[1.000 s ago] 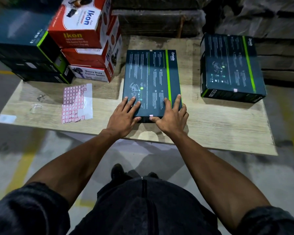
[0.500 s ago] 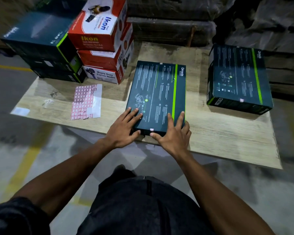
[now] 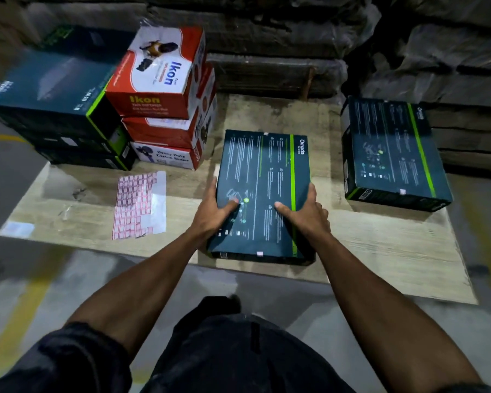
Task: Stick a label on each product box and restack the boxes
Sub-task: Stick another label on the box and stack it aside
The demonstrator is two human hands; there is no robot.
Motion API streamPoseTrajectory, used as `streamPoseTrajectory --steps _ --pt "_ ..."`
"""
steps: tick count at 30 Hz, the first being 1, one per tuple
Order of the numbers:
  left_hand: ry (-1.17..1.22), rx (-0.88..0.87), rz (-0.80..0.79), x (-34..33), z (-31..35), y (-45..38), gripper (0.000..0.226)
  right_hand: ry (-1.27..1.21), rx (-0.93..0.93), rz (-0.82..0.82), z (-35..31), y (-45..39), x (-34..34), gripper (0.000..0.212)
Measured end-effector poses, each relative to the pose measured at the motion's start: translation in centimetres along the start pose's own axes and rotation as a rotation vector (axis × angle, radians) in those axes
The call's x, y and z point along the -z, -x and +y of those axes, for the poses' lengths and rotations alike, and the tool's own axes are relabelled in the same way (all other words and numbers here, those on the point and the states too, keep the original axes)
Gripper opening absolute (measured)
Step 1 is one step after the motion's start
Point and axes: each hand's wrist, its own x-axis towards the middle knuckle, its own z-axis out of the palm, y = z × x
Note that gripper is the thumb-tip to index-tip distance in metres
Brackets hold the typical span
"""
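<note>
A flat dark teal Omada box [image 3: 267, 177] with a green stripe lies in the middle of the wooden board [image 3: 380, 251], a small pink label on its near edge. My left hand [image 3: 214, 212] grips its left side, thumb on top. My right hand [image 3: 305, 214] grips its right side the same way. A sheet of pink labels [image 3: 138, 204] lies to the left. A stack of dark Omada boxes [image 3: 391, 154] stands at the right, its top box bearing a pink label.
At the back left stand a stack of red and white Ikon boxes [image 3: 165, 109] and a stack of dark Omada boxes [image 3: 54, 109]. Wrapped bundles [image 3: 267, 52] line the back. A small white slip [image 3: 16, 229] lies at the board's left corner.
Both hands moved from lying flat on the box's near end to gripping its two sides. The view shifted closer and tilted up.
</note>
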Motion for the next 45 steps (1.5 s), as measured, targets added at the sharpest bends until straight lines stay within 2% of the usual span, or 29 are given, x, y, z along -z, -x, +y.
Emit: streamPoseTrajectory --steps 1,5,9,14,18,23,33,40,45 --pt "0.002 -0.005 -0.012 -0.1 -0.1 -0.1 0.066 -0.018 -0.003 -0.004 0.1 -0.1 -0.1 0.112" --pt "0.053 -0.019 -0.023 -0.5 -0.7 -0.5 0.081 -0.085 -0.024 -0.004 0.1 -0.3 -0.4 0.115" --pt "0.137 -0.021 -0.04 -0.7 -1.3 -1.1 0.085 -0.166 -0.011 -0.035 0.3 -0.4 -0.1 0.112" --pt "0.22 -0.006 -0.081 0.7 -1.3 -2.4 0.09 -0.261 0.036 -0.071 0.3 0.0 0.4 0.121" --pt "0.273 -0.041 -0.129 1.4 -0.4 -3.3 0.099 -0.385 0.062 -0.07 -0.1 0.1 0.8 0.115" --pt "0.248 -0.098 -0.159 1.6 0.6 -4.3 0.099 -0.369 0.067 0.05 -0.4 0.6 0.8 0.108" --pt "0.119 -0.452 -0.147 -2.0 10.2 -8.0 0.088 -0.334 0.226 0.434 -1.0 0.6 8.8 0.096" --pt "0.079 -0.539 -0.138 -9.0 16.0 -9.7 0.085 -0.341 0.224 0.528 2.8 -2.3 16.2 0.103" --pt "0.089 -0.524 -0.098 -15.9 18.9 -10.0 0.091 -0.311 0.279 0.508 7.0 -5.4 22.0 0.098"
